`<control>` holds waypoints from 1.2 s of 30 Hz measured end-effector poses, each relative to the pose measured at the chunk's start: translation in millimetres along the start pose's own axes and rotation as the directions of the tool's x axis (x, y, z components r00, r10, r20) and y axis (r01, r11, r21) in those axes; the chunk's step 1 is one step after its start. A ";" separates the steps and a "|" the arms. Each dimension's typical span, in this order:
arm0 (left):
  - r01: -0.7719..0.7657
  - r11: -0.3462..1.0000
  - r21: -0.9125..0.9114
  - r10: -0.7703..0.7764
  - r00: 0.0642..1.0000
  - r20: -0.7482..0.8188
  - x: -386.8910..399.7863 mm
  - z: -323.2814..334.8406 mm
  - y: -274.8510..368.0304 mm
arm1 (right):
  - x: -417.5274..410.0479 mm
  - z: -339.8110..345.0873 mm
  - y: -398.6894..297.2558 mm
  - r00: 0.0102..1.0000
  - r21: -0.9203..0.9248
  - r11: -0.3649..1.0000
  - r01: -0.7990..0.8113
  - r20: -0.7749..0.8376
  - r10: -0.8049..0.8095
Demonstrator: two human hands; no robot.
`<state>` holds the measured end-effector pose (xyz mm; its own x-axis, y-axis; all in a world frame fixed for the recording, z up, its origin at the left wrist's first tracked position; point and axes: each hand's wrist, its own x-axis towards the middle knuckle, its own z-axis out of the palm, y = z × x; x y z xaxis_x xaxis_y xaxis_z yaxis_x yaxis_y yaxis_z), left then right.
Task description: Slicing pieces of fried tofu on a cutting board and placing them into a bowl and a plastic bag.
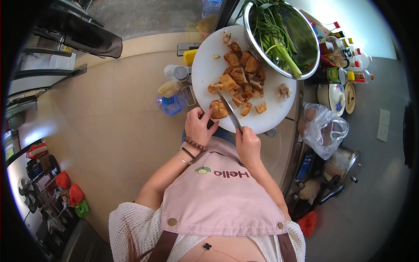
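My right hand point(248, 145) is closed around the handle of a kitchen knife point(231, 112), whose blade lies over the white round cutting board point(209, 62). Just left of the blade, an uncut brown fried tofu piece point(218, 109) rests near the board's edge, and the fingers of my left hand point(199, 126) touch it. Beyond the knife tip is a heap of cut fried tofu point(240, 77). One garlic bulb point(284, 92) lies at the board's right, another point(228, 38) at its far side, with a loose clove point(216, 56) nearby.
A metal colander point(313, 67) with leafy greens point(278, 49) overlaps the board's far right. Sauce bottles point(337, 75), enamel dishes point(336, 98), a clear plastic bag point(324, 131) and a lidded pot point(343, 163) stand along the right. A blue plastic bottle point(170, 103) is left of the board.
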<state>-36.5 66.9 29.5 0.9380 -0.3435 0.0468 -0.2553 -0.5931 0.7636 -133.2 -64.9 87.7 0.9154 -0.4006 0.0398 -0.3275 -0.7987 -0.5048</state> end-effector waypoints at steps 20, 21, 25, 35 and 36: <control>-0.520 0.854 -0.034 0.518 0.841 0.156 17.7 13.5 -17.4 | -16.7 -3.8 -4.4 0.977 -0.305 0.935 0.180 0.169 -0.133; -0.518 0.854 -0.036 0.517 0.841 0.157 19.1 14.0 -18.7 | -14.9 -3.0 -3.8 0.971 -0.322 0.924 0.207 0.184 -0.154; -0.508 0.861 -0.043 0.504 0.837 0.213 19.9 16.8 -20.4 | -14.6 17.2 0.9 0.977 -0.380 0.908 0.177 0.183 -0.114; -0.580 0.814 0.026 0.572 0.809 0.136 40.4 24.6 -28.0 | 0.6 -8.3 3.8 0.986 -0.206 0.967 0.147 -0.048 -0.160; -0.563 0.826 -0.001 0.555 0.815 0.168 45.9 23.9 -23.6 | -6.6 -21.1 2.8 0.970 -0.189 0.974 0.122 -0.185 -0.157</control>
<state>7.0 47.7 -1.7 0.5830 -0.7312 0.3542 -0.7388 -0.2957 0.6056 -145.1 -73.9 104.2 0.8962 -0.3460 0.2778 -0.2516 -0.9119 -0.3242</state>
